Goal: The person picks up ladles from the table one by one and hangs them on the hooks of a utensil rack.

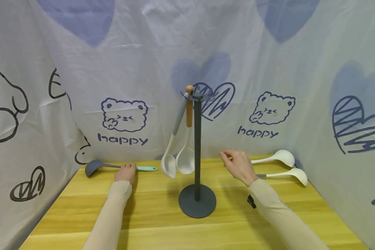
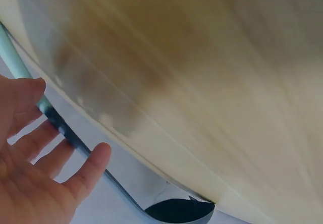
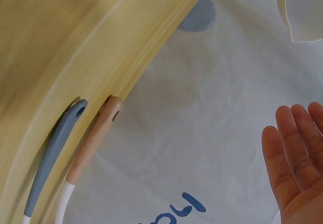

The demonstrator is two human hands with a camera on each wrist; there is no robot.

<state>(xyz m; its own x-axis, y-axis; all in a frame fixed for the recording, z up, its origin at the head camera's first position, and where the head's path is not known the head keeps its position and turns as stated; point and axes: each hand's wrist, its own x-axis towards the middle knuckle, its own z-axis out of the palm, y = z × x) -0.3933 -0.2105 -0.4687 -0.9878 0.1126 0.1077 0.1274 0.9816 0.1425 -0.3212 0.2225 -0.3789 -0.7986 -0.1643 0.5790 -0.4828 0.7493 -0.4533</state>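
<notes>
My left hand (image 1: 126, 173) reaches over the dark ladle with a mint-green handle (image 1: 147, 169), which lies at the table's back left. In the left wrist view, loosely spread fingers (image 2: 93, 171) meet or nearly meet that ladle's shaft (image 2: 73, 138); contact is unclear. Nothing is in my right hand (image 1: 239, 166), held in the air right of the dark stand (image 1: 197, 149), its fingers straight in the right wrist view. From the stand's left side hang a grey-handled ladle (image 1: 178, 119) and a wooden-handled ladle (image 1: 189, 114), both with white bowls.
Two white ladles lie at the back right, one with a grey handle (image 3: 53, 156), the other with a wooden handle (image 3: 96, 141). The stand's round base (image 1: 197, 208) rests mid-table. Printed cloth (image 1: 168, 41) surrounds the wooden table (image 1: 156, 215).
</notes>
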